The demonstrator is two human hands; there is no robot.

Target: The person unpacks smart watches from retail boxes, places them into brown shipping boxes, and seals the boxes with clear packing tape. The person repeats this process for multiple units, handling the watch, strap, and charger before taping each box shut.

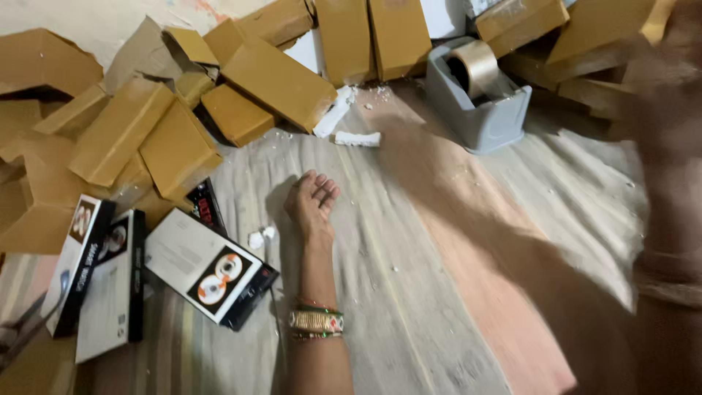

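From the head camera we look down on a striped cloth (409, 292) spread over the floor. Our left hand (312, 201) lies flat on it, palm down, its fingers (326, 192) held loosely together and closed on nothing; gold and green bangles (316, 322) ring the wrist. The nearest things to that hand are two small white foam crumbs (260, 236) on the cloth just to its left, apart from it. Further left lies a white printed carton (208, 267) with a round orange picture, flat on the cloth, and beside it two more white cartons (102, 281) leaning on their edges. Behind them a heap of plain brown cardboard boxes (146, 124) runs along the top of the view, with one long box (278, 80) lying slantwise and a white foam strip (357, 138) just below it. At upper right stands a grey tape dispenser (482, 106) carrying a roll of brown tape (474, 66), well apart from the left hand. Our right arm (665, 219) fills the right edge as a brown blur; we cannot tell how its fingers stand.
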